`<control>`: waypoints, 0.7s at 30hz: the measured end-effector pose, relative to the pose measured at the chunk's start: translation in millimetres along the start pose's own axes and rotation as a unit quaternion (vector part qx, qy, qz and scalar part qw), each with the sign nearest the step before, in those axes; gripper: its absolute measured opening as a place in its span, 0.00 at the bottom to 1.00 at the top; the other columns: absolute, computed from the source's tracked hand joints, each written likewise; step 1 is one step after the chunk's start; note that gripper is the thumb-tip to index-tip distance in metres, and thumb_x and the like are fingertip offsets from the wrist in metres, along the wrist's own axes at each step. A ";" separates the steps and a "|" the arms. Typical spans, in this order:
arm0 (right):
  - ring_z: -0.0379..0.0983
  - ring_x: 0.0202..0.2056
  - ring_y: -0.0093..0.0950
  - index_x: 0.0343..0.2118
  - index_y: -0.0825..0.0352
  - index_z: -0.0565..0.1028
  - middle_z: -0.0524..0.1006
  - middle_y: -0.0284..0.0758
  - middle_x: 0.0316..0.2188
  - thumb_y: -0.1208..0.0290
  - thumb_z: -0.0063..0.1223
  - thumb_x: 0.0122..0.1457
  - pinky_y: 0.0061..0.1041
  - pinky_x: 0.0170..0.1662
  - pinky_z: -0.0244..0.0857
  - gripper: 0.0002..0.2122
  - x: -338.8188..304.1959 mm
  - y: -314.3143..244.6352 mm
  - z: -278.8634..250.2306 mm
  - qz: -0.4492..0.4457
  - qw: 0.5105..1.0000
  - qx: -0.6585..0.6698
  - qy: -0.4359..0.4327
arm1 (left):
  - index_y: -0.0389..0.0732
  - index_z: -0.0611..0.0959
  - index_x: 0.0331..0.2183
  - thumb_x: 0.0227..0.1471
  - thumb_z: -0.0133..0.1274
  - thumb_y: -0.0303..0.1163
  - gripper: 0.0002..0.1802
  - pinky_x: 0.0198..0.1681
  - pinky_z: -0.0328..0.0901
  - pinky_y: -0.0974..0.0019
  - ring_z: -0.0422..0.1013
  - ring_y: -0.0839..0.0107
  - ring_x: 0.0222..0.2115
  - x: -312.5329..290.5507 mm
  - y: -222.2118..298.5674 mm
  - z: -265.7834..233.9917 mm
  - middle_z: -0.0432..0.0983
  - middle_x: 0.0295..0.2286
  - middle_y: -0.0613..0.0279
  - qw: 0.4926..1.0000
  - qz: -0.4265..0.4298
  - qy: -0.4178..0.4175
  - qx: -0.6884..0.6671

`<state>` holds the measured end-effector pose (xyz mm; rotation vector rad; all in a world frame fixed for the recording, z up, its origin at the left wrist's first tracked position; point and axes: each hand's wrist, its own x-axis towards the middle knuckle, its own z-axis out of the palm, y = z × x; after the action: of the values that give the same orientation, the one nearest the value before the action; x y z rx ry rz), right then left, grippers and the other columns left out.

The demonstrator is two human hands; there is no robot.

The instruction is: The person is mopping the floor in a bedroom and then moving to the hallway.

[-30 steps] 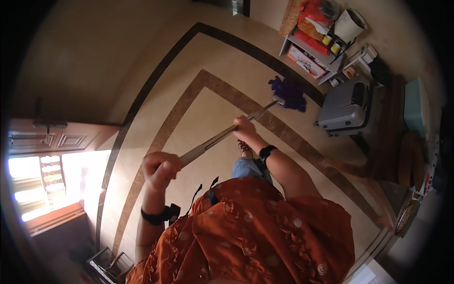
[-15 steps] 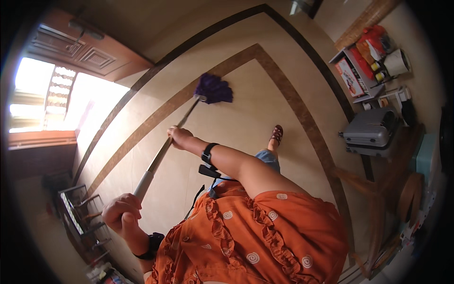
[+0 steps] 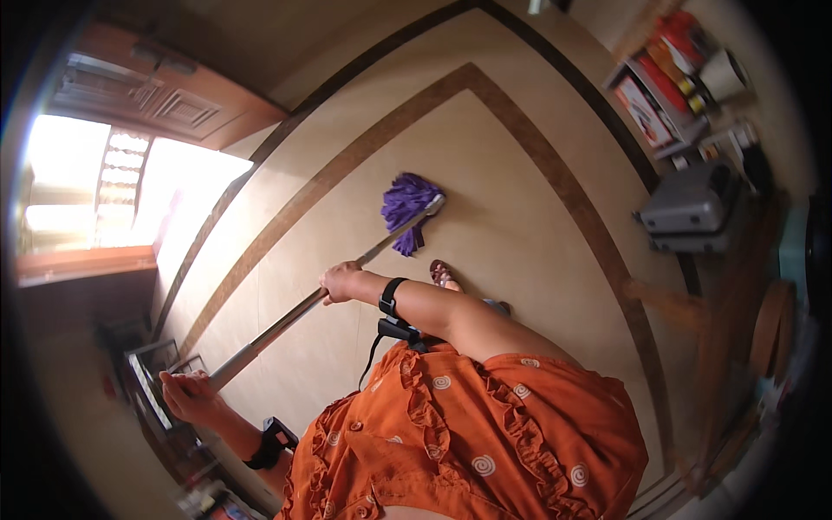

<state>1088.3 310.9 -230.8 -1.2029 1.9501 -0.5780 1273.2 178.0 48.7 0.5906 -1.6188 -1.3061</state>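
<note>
Two hands, both gripping one mop (image 3: 290, 318): left hand (image 3: 189, 397) at top end, right hand (image 3: 341, 282) lower. Purple mop head (image 3: 404, 201): on floor (image 3: 520, 234), ahead-left of sandal (image 3: 441, 273). Apparent step: mopping; next stroke calls for steady grips.

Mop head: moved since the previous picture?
Yes: the mop head has shifted down and right in view, off the brown floor band's left side to inside the band.

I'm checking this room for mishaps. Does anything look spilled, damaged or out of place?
Nothing stands out. The left hand and right hand hold the mop pole, its purple head at the floor, where no spill shows. Blur hides finer damage.
</note>
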 end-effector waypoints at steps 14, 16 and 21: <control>0.77 0.34 0.40 0.28 0.58 0.80 0.79 0.39 0.29 0.63 0.56 0.47 0.38 0.37 0.71 0.07 -331.5 218.2 75.1 0.342 0.880 0.052 0.325 | 0.44 0.67 0.18 0.59 0.50 0.31 0.17 0.13 0.55 0.73 0.53 0.81 0.08 -189.1 -56.2 237.5 0.56 0.10 0.71 0.909 -0.193 -0.345 -0.131; 0.76 0.36 0.41 0.29 0.59 0.79 0.79 0.39 0.30 0.61 0.56 0.47 0.37 0.38 0.70 0.09 -379.3 211.6 89.4 0.387 0.822 0.134 0.395 | 0.41 0.69 0.20 0.59 0.49 0.31 0.16 0.15 0.59 0.72 0.56 0.80 0.08 -216.7 -30.2 259.3 0.60 0.10 0.69 0.865 -0.102 -0.476 -0.123; 0.76 0.37 0.40 0.32 0.60 0.78 0.79 0.39 0.32 0.58 0.54 0.48 0.35 0.40 0.69 0.12 -459.1 176.5 131.8 0.466 0.744 0.187 0.441 | 0.39 0.72 0.20 0.58 0.49 0.29 0.15 0.15 0.61 0.72 0.59 0.80 0.08 -267.1 31.2 306.6 0.63 0.10 0.67 0.787 -0.048 -0.590 -0.173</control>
<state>1219.3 801.7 -267.1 0.5089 2.6382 -0.9880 1127.4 553.3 -16.4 -0.5475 -2.1837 -2.2005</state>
